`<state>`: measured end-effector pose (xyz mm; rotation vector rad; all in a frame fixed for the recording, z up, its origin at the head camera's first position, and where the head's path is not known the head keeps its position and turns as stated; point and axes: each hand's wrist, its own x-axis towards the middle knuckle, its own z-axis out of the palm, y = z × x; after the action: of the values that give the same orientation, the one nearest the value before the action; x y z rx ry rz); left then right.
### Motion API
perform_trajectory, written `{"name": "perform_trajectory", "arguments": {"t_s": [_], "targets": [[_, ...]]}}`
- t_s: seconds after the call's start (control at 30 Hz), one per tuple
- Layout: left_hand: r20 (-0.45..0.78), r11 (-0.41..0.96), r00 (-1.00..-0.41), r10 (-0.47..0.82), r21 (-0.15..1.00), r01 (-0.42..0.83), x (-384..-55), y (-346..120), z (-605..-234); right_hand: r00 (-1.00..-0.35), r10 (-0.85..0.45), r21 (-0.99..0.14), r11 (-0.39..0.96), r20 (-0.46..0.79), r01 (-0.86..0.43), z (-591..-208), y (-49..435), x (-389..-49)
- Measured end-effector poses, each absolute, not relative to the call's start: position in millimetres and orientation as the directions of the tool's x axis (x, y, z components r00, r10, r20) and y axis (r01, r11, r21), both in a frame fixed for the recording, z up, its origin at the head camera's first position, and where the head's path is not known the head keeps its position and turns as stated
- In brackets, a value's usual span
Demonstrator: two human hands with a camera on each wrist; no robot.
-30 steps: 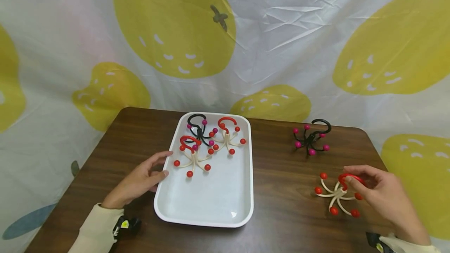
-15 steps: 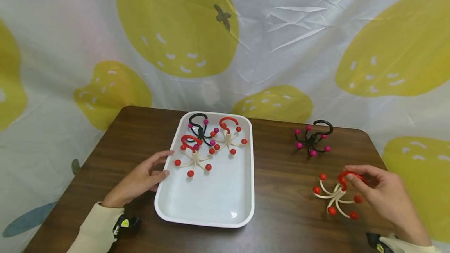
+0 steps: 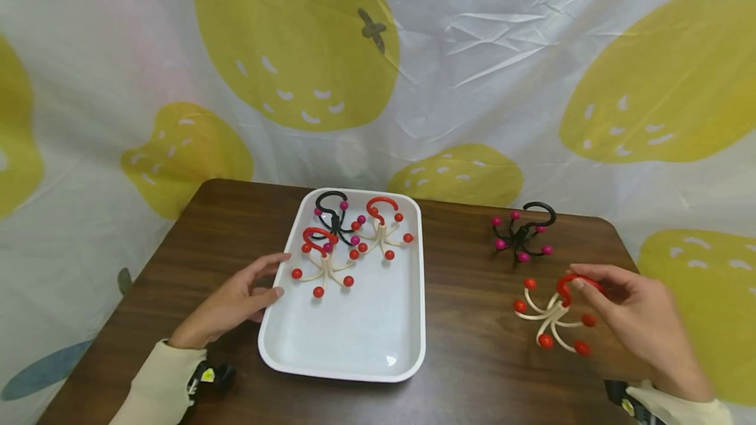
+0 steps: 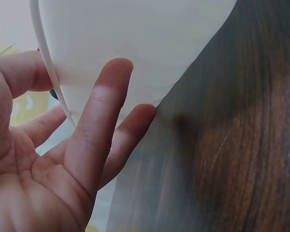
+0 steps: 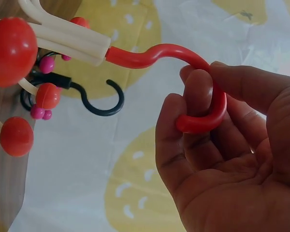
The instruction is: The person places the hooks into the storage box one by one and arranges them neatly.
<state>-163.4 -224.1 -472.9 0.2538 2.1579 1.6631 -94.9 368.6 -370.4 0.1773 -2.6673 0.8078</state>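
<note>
My right hand [image 3: 644, 320] pinches the red hook of a cream hook hanger [image 3: 552, 313] between thumb and fingers. Its curved arms end in red balls and hang over the right side of the table; in the right wrist view the red hook [image 5: 159, 50] curls through my fingers. At the left rim of a white tray [image 3: 342, 340], my left hand [image 3: 230, 303] holds on, some fingertips over the rim and others against the outer wall [image 4: 130, 29]. Inside the tray stand a black hanger [image 3: 335, 223] with magenta balls and two cream hangers, one behind [image 3: 381, 228] and one nearer [image 3: 325, 266].
Another black hanger [image 3: 521, 235] with magenta balls stands at the back right of the brown wooden table [image 3: 472, 359], beyond the held one. A white cloth [image 3: 461, 71] printed with yellow fruit hangs behind the table.
My right hand and the cream hanger have moved slightly up and left, towards the tray, the hanger now higher above the table. My left hand and the tray have stayed put.
</note>
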Motion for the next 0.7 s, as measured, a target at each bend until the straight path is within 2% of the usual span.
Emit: {"name": "perform_trajectory", "arguments": {"t_s": [0.47,0.7], "targets": [[-0.200,0.262,-0.903,0.380,0.960,-0.103,-161.0,-224.6,-472.0,-0.891,-0.035,-0.589,0.739,0.453,-0.328,-358.9,340.0,-108.3],[-0.193,0.251,-0.901,0.388,0.963,-0.098,-160.1,-223.7,-472.1,-0.891,-0.066,-0.612,0.704,0.449,-0.361,-355.9,325.0,-117.2]]}}
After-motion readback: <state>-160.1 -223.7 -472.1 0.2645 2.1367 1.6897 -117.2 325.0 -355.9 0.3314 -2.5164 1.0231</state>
